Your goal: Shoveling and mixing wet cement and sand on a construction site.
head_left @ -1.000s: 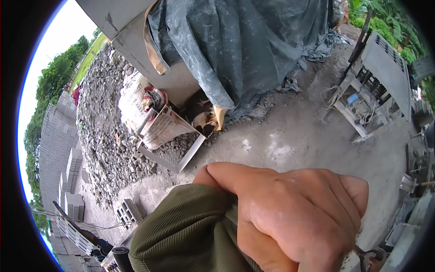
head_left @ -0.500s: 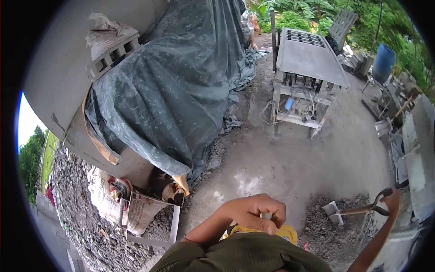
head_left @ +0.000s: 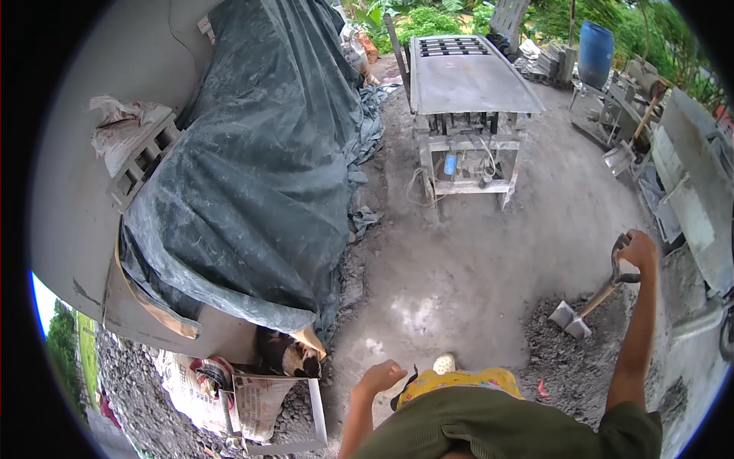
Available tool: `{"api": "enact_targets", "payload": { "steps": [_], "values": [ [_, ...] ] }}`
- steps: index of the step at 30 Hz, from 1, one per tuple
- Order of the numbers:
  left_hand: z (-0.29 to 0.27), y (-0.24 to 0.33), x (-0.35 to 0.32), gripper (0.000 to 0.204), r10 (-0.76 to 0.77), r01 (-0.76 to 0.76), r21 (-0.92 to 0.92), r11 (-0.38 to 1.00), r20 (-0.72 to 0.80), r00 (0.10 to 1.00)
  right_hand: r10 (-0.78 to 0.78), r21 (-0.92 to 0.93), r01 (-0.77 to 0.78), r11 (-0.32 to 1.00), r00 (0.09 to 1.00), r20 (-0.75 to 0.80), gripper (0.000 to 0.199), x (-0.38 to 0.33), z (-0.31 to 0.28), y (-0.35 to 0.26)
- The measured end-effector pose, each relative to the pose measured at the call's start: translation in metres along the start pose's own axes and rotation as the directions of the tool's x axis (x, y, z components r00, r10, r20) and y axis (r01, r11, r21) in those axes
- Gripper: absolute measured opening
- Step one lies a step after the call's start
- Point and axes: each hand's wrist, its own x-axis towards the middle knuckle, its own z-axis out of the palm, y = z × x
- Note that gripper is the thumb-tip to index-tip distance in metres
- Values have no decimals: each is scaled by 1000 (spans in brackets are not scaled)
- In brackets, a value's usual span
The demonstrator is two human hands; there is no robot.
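My right hand [head_left: 638, 251] is wrapped round the dark D-shaped grip of a shovel [head_left: 597, 300], out at my right with the arm stretched. The shovel slants down to the left, its pale metal blade resting on a heap of dark grey gravelly material [head_left: 547, 359]. Close to my waist, my left hand [head_left: 381, 376] is curled into a loose fist, and nothing shows in it. Beside it, a thin dark item hangs at the edge of my yellow patterned clothing [head_left: 459, 380].
A metal-topped machine table [head_left: 478, 84] stands ahead. A dark tarp [head_left: 252, 191] drapes over a pile on the left. Near left are a metal frame box [head_left: 319, 413], sacks and stones. A blue barrel [head_left: 595, 53], another shovel [head_left: 621, 157] and leaning boards [head_left: 692, 183] line the right.
My left hand has dropped from in front of my chest to my left side. My right hand has raised the shovel's grip, so the shovel stands steeper. The view has shifted.
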Motion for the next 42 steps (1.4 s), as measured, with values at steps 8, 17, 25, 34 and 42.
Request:
{"api": "enact_targets", "payload": {
  "steps": [8, 17, 25, 34, 42],
  "values": [
    [136, -134, 35, 18, -336, 298, -793, 532, 126, 933, 11, -20, -11, 1000, 1000, -8, 37, 5, -1, 6],
    [150, -146, 54, 15, 268, -286, 267, 920, 102, 958, 62, 11, -61, 998, 996, -69, 36, -19, -15, 48],
    [146, -140, 92, 19, 37, -44, -617, 786, -24, 999, 92, 36, -89, 995, 993, -69, 38, -39, -21, 58],
    [134, -85, 87, 18, -6, 33, -432, 901, 64, 998, 88, 51, -84, 995, 993, -80, 38, -48, -22, 60],
    [155, -132, 85, 17, 333, -310, 193, 931, -99, 938, 93, 68, -87, 994, 991, -93, 39, -49, -22, 61]
  ]
}}
